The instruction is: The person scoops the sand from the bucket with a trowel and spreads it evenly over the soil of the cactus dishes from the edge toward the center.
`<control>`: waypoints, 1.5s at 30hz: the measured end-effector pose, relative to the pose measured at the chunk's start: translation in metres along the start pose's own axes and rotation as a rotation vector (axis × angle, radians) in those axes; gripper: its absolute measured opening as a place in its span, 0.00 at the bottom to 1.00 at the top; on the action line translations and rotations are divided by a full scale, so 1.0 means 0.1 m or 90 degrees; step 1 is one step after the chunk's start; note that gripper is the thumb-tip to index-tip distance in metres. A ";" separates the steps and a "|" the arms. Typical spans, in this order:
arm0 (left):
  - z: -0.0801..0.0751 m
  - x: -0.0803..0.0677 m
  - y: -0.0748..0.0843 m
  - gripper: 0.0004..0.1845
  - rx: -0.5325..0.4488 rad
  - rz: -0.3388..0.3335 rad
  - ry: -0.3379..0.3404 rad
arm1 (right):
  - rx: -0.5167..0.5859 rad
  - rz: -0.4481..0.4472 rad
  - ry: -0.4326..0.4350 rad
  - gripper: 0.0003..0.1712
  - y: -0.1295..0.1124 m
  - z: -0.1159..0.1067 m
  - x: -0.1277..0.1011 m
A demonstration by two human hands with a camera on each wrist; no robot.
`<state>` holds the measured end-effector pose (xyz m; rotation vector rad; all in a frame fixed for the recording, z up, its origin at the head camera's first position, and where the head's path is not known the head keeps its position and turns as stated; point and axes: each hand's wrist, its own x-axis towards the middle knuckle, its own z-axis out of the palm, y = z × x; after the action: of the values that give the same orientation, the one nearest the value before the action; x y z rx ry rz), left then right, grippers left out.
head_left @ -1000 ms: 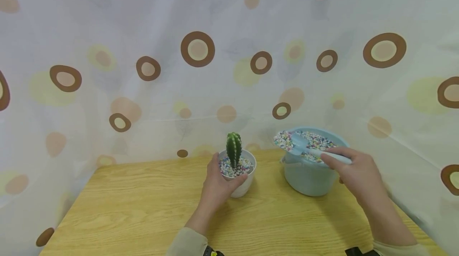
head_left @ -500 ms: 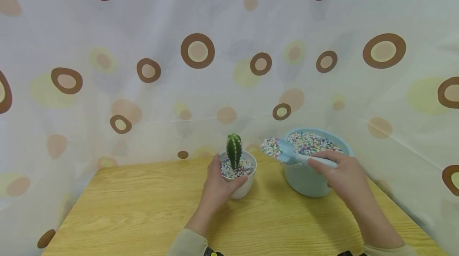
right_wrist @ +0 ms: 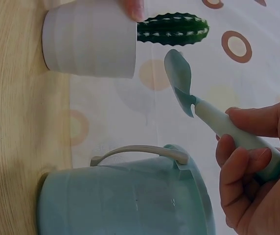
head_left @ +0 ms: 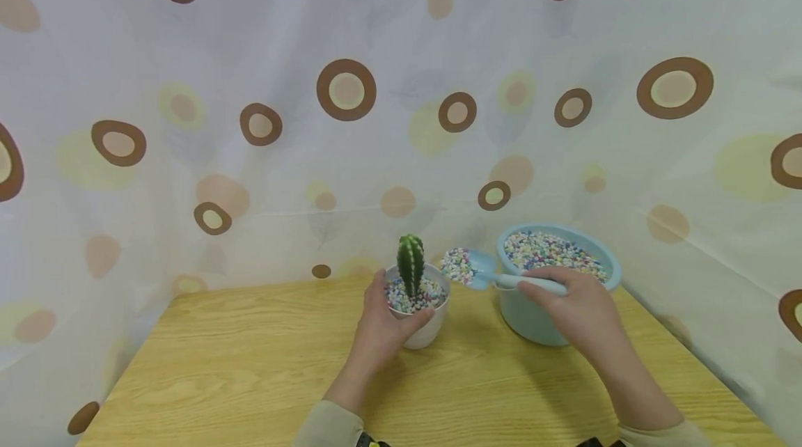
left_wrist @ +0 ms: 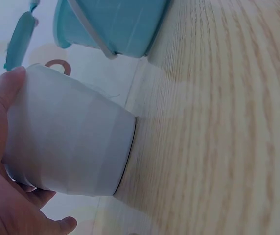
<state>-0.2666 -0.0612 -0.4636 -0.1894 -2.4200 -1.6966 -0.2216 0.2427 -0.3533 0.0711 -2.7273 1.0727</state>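
Observation:
A green cactus (head_left: 410, 266) stands in a white flower pot (head_left: 427, 334) with multicoloured pebbles around its base. My left hand (head_left: 383, 325) grips the pot near its rim, thumb on the near side and fingers round the left. My right hand (head_left: 584, 309) holds a light-blue trowel (right_wrist: 228, 128) by its handle. More pebbles (head_left: 457, 264) fill the trowel's blade, which hangs beside the pot's right rim, higher than that rim in the right wrist view. The pot's base sits on the wooden table (head_left: 250, 363).
To the right of the pot stands a light-blue bucket (head_left: 531, 318) full of the same pebbles, its handle (right_wrist: 140, 149) folded down along the side. Behind the table hangs a pale curtain (head_left: 376, 15) printed with brown and yellow spots.
My right hand has carried the loaded trowel leftward from over the bucket to beside the pot. My left hand has kept its grip on the pot.

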 end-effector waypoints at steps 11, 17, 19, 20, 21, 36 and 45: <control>0.00 0.00 0.00 0.65 0.009 0.001 0.001 | -0.045 -0.031 -0.003 0.30 -0.03 0.12 0.05; 0.00 0.00 -0.01 0.66 0.005 -0.006 0.001 | -0.074 -0.045 0.010 0.24 -0.05 0.18 0.06; 0.00 0.00 -0.01 0.66 0.001 -0.007 0.002 | -0.083 -0.046 0.008 0.23 -0.06 0.19 0.07; 0.00 0.00 -0.01 0.66 0.002 -0.007 0.002 | -0.086 -0.048 0.006 0.23 -0.07 0.19 0.07; 0.00 0.00 0.00 0.66 0.001 -0.009 0.002 | -0.085 -0.049 0.001 0.23 -0.08 0.20 0.08; -0.01 0.00 -0.01 0.65 -0.003 -0.005 0.001 | -0.120 -0.082 -0.011 0.15 -0.15 0.28 0.12; -0.01 0.02 -0.03 0.65 0.005 0.004 -0.003 | -0.130 -0.082 -0.014 0.15 -0.17 0.29 0.13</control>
<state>-0.2689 -0.0628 -0.4657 -0.2000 -2.4272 -1.6852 -0.2375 0.2111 -0.3593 0.2244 -2.7906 0.7591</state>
